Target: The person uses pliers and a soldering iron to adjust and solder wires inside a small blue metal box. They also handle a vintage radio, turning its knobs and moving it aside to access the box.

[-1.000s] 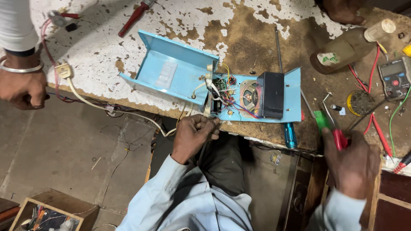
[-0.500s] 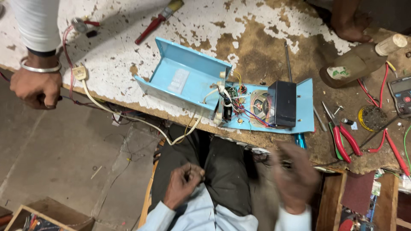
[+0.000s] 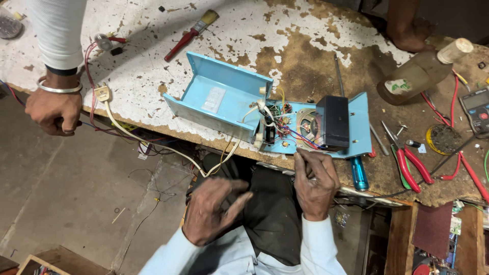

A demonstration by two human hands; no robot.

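Opened blue metal casing, one of it, lay at the frame's centre on the worn workbench, its base plate carrying one black block, one round coil and a tangle of coloured wires, with one white cable trailing off to the left. Two hands of the wearer showed low in the frame: the right hand rested curled at the bench edge just below the casing, nothing visibly held, while the left hand hung over the lap, fingers loosely half-open and empty. One other person's hand, at the left edge, was closed into a fist; two red-handled pliers lay at right.
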